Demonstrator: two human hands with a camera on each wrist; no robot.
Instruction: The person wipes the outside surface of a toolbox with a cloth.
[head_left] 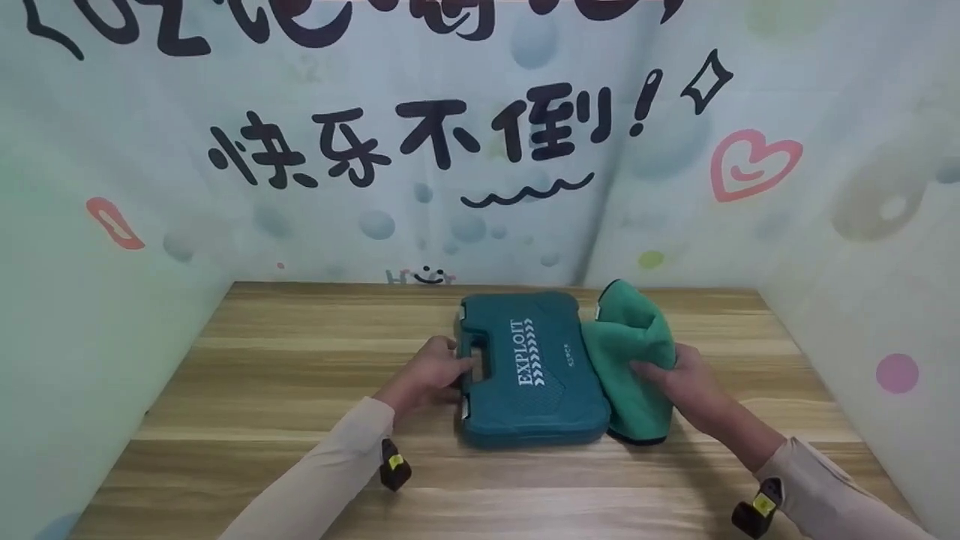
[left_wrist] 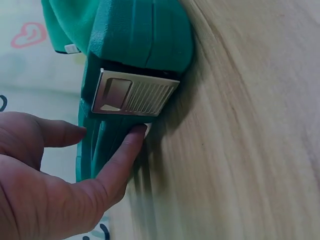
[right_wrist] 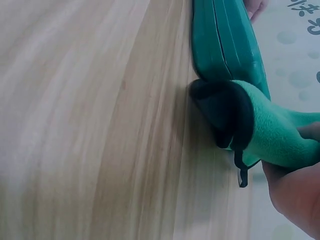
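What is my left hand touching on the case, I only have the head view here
Observer: Your left hand has its thumb tip under the silver latch on the tool case.
Operator: Is that latch flipped open?
Observer: No, the left wrist view shows it lying flat against the case's edge.
Operator: And the cloth on the right?
Observer: The right wrist view shows the green cloth has a dark trim and a small loop hanging, and its folded edge is pressed against the case's side; your right hand grips it.

The left hand [head_left: 429,372] reaches forward, fingers straight and touching. The right hand [head_left: 686,384] pinches with curled fingers.
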